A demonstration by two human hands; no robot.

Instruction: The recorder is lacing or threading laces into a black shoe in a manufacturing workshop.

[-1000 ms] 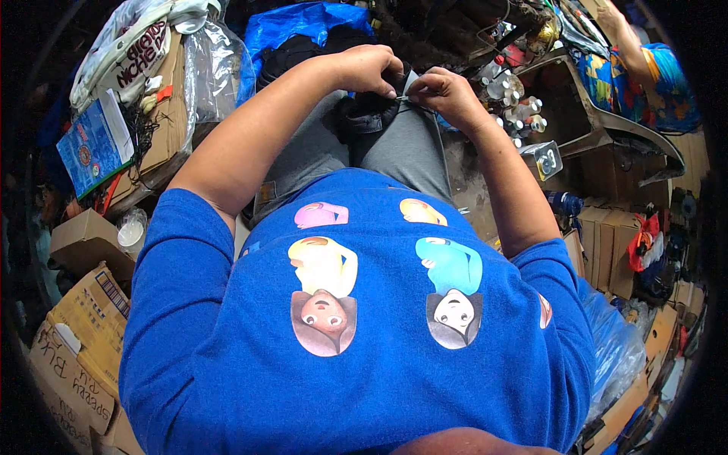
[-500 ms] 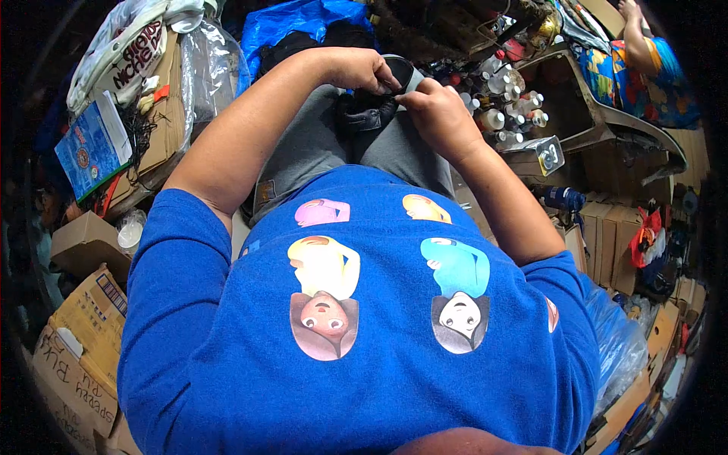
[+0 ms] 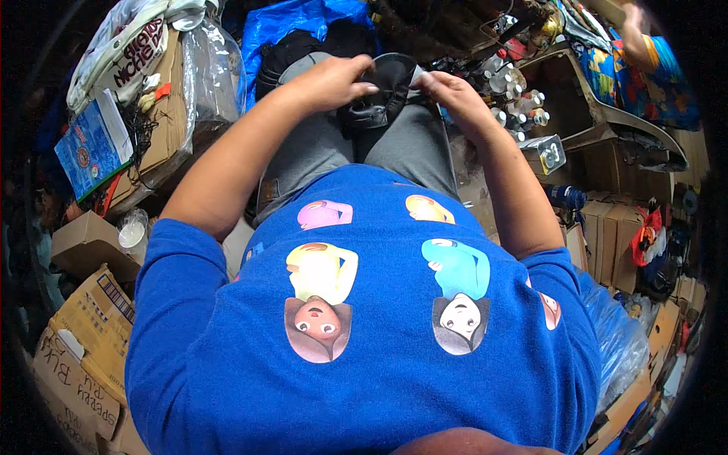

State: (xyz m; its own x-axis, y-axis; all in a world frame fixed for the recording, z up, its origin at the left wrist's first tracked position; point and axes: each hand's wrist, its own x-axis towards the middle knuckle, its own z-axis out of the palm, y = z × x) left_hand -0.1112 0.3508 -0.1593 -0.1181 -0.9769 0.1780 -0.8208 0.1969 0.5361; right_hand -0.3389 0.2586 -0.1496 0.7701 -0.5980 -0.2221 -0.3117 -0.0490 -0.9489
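A shiny black, soft-looking item (image 3: 370, 116) with a pale grey edge (image 3: 416, 74) rests on grey fabric trousers (image 3: 409, 148). The right hand (image 3: 455, 94) has its grip pinched at that edge; the left hand (image 3: 339, 81) hovers just beside, thumb and fingers parted.

Glossy black item (image 3: 369, 115), matt cloth trousers (image 3: 409, 148), crinkled plastic sheet (image 3: 307, 19)

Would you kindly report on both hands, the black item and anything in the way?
Left hand near black item, thumb and forefinger parted. Right hand at its pale edge, grip unclear. Item at the lap; bottles to the right, apart from hands.
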